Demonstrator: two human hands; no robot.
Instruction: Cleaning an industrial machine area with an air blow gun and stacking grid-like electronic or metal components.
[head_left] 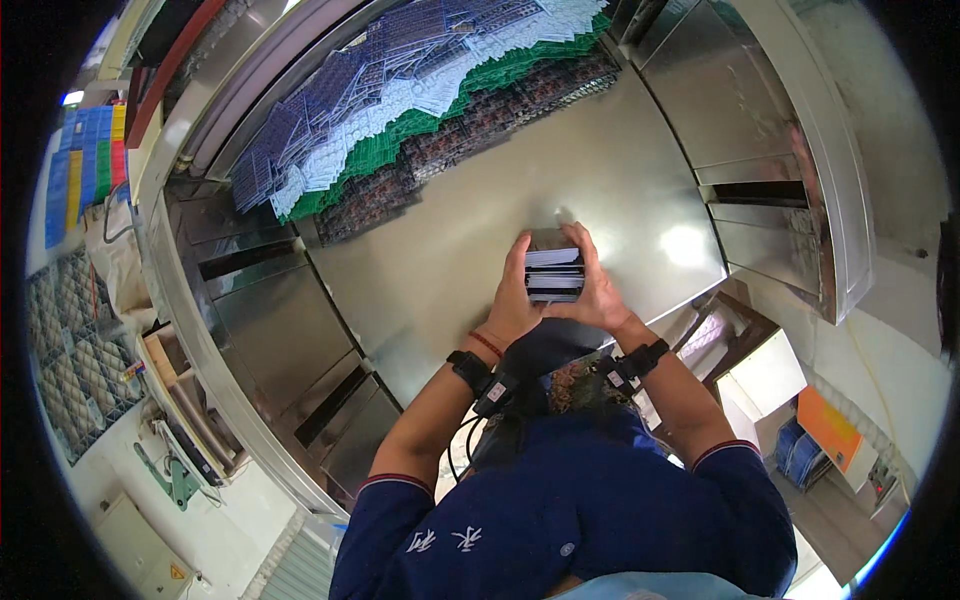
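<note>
A stack of thin flat trays (553, 273), white and dark layers, stands on a shiny metal table (470, 220). My left hand (512, 300) grips its left side and my right hand (598, 288) grips its right side, fingers wrapped over the top. Both wrists carry black bands with cables.
Overlapping piles of blue, white, green and dark flat trays (400, 110) lie across the far end of the table. Metal cabinets with slots stand at left (270, 320) and right (740, 130). Coloured crates (80, 160) are stacked at far left; an orange-topped machine (830, 435) sits lower right.
</note>
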